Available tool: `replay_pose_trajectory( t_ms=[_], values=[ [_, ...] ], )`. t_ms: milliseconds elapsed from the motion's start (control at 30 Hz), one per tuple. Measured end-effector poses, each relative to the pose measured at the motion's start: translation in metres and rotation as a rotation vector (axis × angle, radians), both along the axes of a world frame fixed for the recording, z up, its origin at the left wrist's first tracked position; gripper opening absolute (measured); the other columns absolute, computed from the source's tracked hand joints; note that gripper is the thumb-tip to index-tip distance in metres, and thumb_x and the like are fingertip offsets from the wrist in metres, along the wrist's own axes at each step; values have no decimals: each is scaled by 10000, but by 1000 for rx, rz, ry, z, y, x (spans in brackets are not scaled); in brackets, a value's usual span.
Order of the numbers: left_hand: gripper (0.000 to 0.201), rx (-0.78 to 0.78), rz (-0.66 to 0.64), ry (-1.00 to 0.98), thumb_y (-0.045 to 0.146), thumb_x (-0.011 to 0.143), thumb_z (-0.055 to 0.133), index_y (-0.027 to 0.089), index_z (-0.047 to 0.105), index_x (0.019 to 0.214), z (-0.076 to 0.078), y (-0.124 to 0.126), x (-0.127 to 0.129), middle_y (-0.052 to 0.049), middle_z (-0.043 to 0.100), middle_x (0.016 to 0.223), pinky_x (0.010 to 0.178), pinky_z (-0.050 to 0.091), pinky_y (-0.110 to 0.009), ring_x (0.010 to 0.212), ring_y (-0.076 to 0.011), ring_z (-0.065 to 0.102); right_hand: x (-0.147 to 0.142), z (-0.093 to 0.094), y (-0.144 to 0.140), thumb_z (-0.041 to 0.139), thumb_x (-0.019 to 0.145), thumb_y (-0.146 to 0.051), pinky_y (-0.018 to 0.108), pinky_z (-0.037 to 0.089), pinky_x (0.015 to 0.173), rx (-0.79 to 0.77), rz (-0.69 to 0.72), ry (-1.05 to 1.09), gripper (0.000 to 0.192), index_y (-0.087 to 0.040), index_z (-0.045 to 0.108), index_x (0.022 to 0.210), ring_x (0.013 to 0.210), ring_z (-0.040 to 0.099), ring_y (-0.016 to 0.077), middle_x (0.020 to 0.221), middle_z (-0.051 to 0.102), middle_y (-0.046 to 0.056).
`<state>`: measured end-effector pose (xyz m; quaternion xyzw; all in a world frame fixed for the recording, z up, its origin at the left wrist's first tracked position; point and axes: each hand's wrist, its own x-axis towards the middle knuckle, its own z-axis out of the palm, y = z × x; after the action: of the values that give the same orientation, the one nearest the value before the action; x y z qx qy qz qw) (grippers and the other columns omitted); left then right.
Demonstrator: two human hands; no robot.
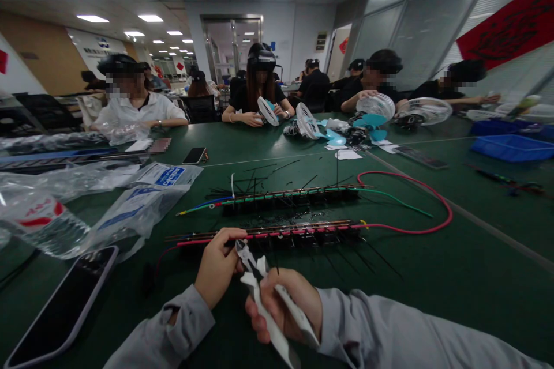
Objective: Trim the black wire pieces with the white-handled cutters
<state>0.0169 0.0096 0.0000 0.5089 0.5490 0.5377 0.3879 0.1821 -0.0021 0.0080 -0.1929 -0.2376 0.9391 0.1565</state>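
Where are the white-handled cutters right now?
Head view, lower centre: cutters in the right grip, jaws beside the left grip, close to the nearer wired strip.

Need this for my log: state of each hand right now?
Left hand: at the near wired strip; grip unclear.
Right hand: closed around white-handled cutters.

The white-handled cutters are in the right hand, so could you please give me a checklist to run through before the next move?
1. White-handled cutters held in the right hand: ok.
2. Left hand at the near wire assembly: ok, toward its left end.
3. Left hand clear of the cutting tip: not ok, the tip is right beside it.
4. Red cable clear of the cutting tip: cannot tell from this angle.
5. Nearest phone and water bottle apart from the hands: ok, both off to the left.
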Motion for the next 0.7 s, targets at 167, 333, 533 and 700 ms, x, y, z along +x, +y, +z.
replay_pose_trajectory(
  t_ms=[167,333,533,700],
  values=[
    [204,-14,2,14,269,760,556,161,606,926,4,-1,1,-32,596,908,374,425,-176,446,-60,531,1,1,3,437,654,-342,284,418,624,2,29,62,303,-103,503,481,663,568,166,744,594,145],
    [198,-17,8,23,263,769,541,166,612,926,3,0,-1,-30,614,853,365,400,-168,462,-76,529,1,7,-1,438,607,-291,388,393,806,-36,-6,118,268,-75,593,585,838,584,232,885,606,178],
    [188,-4,15,44,263,770,530,167,608,911,4,0,0,-19,606,830,370,397,-169,472,-79,531,0,11,-2,430,608,-273,458,332,890,-55,-33,101,302,-63,641,657,866,590,253,926,590,171],
    [190,-24,17,52,253,767,532,167,601,922,6,-1,1,9,591,706,363,385,-173,445,-87,529,1,10,-2,433,614,-278,467,324,898,-66,-50,111,304,-69,645,676,873,593,262,911,577,150]
  ],
)
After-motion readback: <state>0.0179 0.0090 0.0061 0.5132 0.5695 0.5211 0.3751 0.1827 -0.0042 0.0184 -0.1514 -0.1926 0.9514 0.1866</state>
